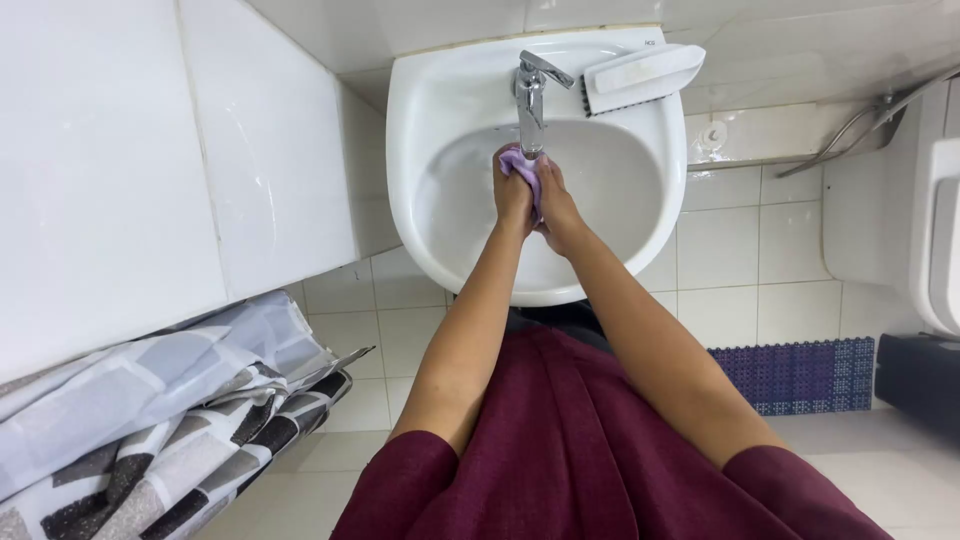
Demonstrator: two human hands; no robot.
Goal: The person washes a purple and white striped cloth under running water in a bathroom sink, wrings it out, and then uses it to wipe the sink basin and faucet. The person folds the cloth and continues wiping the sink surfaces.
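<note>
White tile all round, a white basin (420, 150) fixed to the wall with a chrome tap (530, 95) over it and a white scrubbing brush (640, 75) lying on the rim. Above the bowl, just under the spout, a small lilac cloth (524, 172) sits bunched between both hands — the left hand (512, 195) and the right hand (556, 205) pressed together, fingers curled tight round it. It looks soft, light and limp, probably wet and a bit slippery — best gripped by the whole wad. A grey patterned curtain (150, 420) hangs at the left.
</note>
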